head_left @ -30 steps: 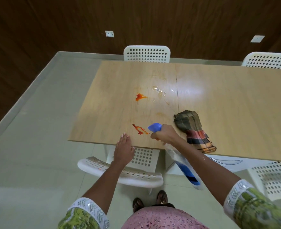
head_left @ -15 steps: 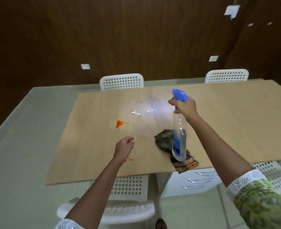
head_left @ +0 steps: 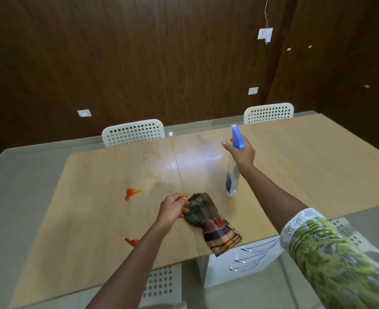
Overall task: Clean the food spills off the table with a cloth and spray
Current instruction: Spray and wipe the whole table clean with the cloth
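Since half a second ago, left hand (head_left: pixel 172 208) came beside the cloth (head_left: pixel 210 221), fingers loosely curled, touching its edge. Right hand (head_left: pixel 242 152) grips the spray bottle (head_left: pixel 233 172) upright on the table (head_left: pixel 95 219), nozzle pointing away.

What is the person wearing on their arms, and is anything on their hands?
Bare hands, no gloves: left hand, right hand. The forearms are bare too. The right sleeve is green and yellow patterned, with a white patterned cuff. The left sleeve is out of view.

dining room — wooden table (head_left: pixel 306 175), white chairs (head_left: pixel 133 132)
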